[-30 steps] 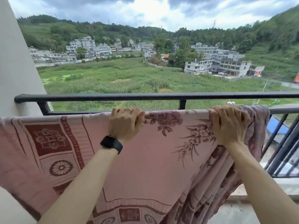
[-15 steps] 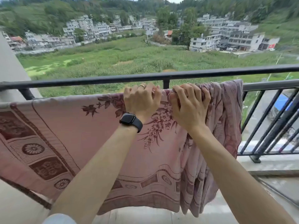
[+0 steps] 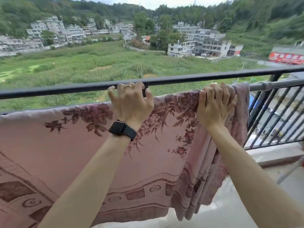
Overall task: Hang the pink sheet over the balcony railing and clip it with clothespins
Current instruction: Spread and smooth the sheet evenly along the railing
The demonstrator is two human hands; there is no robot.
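- The hands, set close together half a second ago, are now seen well apart along the rail, so the top edge of the pink sheet point(image 3: 92, 142) is judged to be in the course of being spread rightward.
- The left hand point(image 3: 131, 104) is lifted off the cloth with fingers spread and slack, nothing grasped (a ring and a black smartwatch point(image 3: 122, 130) are worn on that side).
- The right hand point(image 3: 217, 106) is clenched on the bunched folds at the sheet's right end.
- The sheet is draped over the lower bar of the balcony railing point(image 3: 213, 79), flat at the left, gathered in pleats at the right.
- More bare bar point(image 3: 279, 84) is left to the right of the bunch, so room for spreading is judged to remain.
- No clothespins are seen, so clipping is not yet begun.
- Fields and buildings point(image 3: 197, 45) lie far below; an unclipped sheet could slip over.
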